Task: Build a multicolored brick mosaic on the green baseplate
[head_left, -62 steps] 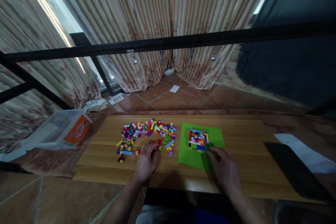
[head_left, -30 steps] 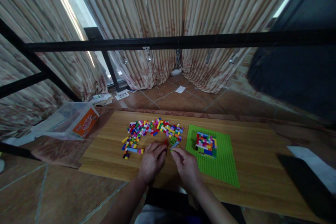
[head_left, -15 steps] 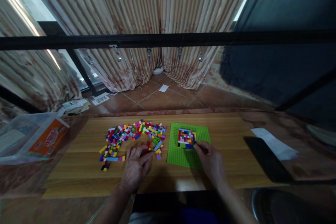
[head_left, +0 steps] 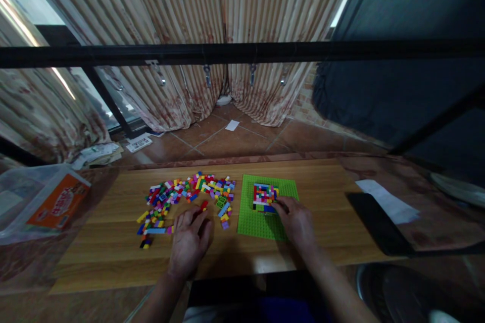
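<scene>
My left hand [head_left: 189, 237] rests low over the table, thumb and fingers apart, its fingertips beside a red brick [head_left: 204, 205]. Left of it and beyond it spreads a pile of loose toy bricks [head_left: 178, 191] in many colours. A green studded baseplate [head_left: 248, 217] lies flat to the right, bearing a low block of multicoloured bricks [head_left: 264, 195]. At that block's right front edge is my right hand [head_left: 297, 219], fingers drawn together; whatever is between the fingertips is hidden. A dark green brick piece [head_left: 221, 202] and a light blue brick [head_left: 224, 209] lie between hand and baseplate.
The wooden table [head_left: 121, 257] carries everything. A clear plastic box [head_left: 22, 181] with an orange label stands at the left. A black flat object [head_left: 373, 222] and white paper [head_left: 388, 202] lie at the right. A dark rail [head_left: 235, 53] crosses before the curtains.
My left thumb has spread away from the fingers, and the hand has drawn slightly left. My right hand stays at the block's edge. The whole view has shifted a little.
</scene>
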### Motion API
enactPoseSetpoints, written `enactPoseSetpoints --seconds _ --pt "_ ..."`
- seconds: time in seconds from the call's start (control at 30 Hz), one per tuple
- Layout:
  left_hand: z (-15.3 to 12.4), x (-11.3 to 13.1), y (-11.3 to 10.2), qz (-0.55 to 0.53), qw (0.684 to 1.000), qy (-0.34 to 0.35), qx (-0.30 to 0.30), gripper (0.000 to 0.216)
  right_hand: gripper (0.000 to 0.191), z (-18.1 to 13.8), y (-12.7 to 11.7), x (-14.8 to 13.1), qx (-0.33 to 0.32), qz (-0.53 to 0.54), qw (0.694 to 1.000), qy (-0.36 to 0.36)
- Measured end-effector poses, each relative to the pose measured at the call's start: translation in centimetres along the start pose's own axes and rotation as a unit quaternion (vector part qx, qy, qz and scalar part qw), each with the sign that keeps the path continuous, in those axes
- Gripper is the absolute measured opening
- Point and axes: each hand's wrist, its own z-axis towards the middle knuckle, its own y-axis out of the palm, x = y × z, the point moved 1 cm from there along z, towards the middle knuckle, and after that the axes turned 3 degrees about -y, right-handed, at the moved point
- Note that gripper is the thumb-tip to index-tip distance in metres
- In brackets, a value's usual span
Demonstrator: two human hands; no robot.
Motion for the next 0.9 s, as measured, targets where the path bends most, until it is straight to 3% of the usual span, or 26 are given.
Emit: enactPoseSetpoints --seconds 0.47,0.73,0.9 --pt "0.0 0.1 0.0 0.015 0.999 -0.033 0.013 0.027 0.031 0.0 -0.6 -0.8 0.005 0.016 1.000 0.005" --pt "0.0 0.1 0.0 0.000 0.999 -0.044 0.015 0.027 0.033 0.3 -1.1 -1.2 0.005 0.079 0.996 0.048" --pt "0.0 0.2 0.0 -0.002 0.999 -0.046 0.007 0.027 0.032 0.4 -0.6 -0.6 0.011 0.155 0.982 0.111"
